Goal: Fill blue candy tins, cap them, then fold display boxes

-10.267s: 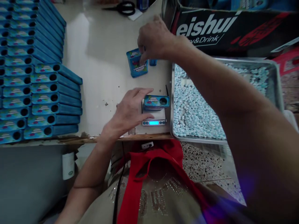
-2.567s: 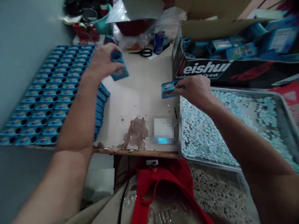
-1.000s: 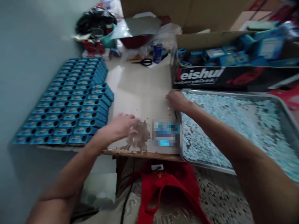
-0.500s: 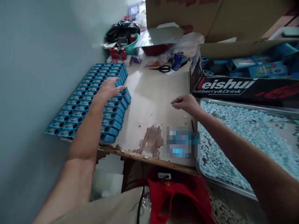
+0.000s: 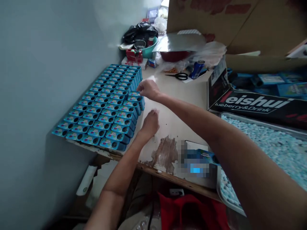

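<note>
Rows of small blue boxes (image 5: 96, 105) with dark round holes in their tops stand packed along the wall side of the table. My right hand (image 5: 150, 89) reaches across to the right edge of these rows, its fingertips pinched together over a box top. Whatever the pinch holds is too small to make out. Nearer to me, my left hand (image 5: 150, 123) hovers over the tabletop beside the boxes, fingers curled in, their contents hidden. A metal tray (image 5: 251, 119) of small pale blue and white pellets (image 5: 263, 147) lies to the right, partly behind my right forearm.
A printed carton (image 5: 249, 102) with more blue boxes stands behind the tray. Scissors (image 5: 181, 76), a blue can (image 5: 198, 69) and a red tape dispenser (image 5: 134, 56) lie at the back. A partly blurred phone-like object (image 5: 196, 164) rests by the front edge.
My right hand has swung left from near the tray to the boxes. My left hand has drawn back from over the boxes to their right, its fingers now curled. The view has shifted left.
</note>
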